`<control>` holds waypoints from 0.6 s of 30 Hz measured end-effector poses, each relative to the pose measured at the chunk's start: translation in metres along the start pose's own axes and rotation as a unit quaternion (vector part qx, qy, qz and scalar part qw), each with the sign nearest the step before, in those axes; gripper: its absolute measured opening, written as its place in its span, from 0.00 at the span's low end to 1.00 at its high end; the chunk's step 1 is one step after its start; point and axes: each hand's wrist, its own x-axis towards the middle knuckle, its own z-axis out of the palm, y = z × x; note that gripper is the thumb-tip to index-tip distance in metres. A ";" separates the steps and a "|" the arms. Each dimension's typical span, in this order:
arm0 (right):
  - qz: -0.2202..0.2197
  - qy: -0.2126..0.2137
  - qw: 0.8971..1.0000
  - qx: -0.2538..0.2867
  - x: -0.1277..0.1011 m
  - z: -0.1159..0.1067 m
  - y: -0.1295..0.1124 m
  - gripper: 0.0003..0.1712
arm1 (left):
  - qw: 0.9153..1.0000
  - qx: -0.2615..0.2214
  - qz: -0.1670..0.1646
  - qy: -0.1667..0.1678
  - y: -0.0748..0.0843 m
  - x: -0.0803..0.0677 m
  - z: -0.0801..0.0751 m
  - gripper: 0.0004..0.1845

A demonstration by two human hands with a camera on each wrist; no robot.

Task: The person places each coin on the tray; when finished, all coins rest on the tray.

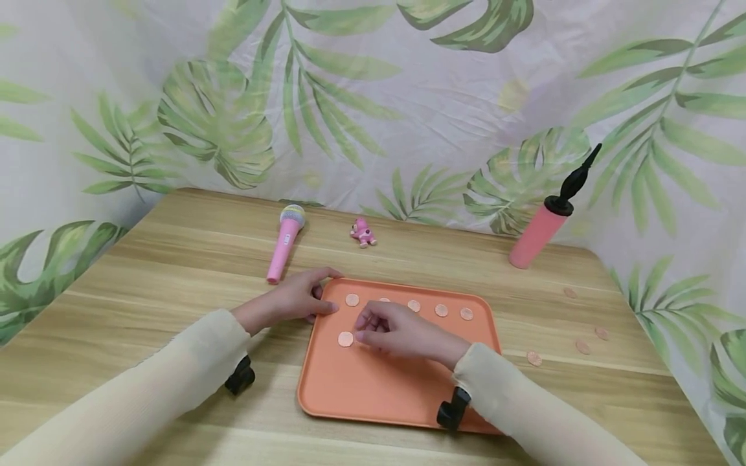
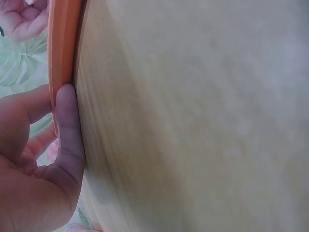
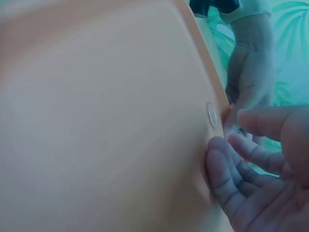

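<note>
An orange tray (image 1: 367,391) lies on the table, with several copper-coloured coins (image 1: 441,310) in a row along its far side. One more coin (image 1: 346,339) lies nearer, in front of the row's left end. My left hand (image 1: 294,299) grips the tray's far left corner, thumb over the rim; in the left wrist view its fingers (image 2: 67,116) press the outer edge. Over the tray, my right hand (image 1: 402,333) hovers just right of the nearer coin, fingers loosely bent. The right wrist view shows its thumb and fingers apart beside a coin (image 3: 212,116), holding nothing.
Several loose coins (image 1: 534,358) lie on the table right of the tray. Behind it are a pink toy microphone (image 1: 285,243) and a small pink figurine (image 1: 363,233). A pink hand pump (image 1: 539,236) with a black nozzle stands at the back right, before a leaf-patterned cloth (image 1: 350,97).
</note>
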 end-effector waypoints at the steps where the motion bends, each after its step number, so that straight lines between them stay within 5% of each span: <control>1: 0.001 0.003 1.000 0.008 -0.003 -0.002 0.002 0.06 | 1.000 0.000 0.000 0.000 0.000 0.000 0.001 0.32; 18: -0.025 0.147 0.989 0.013 -0.085 -0.042 0.039 0.08 | 1.000 0.000 -0.014 -0.009 0.001 0.003 0.000 0.32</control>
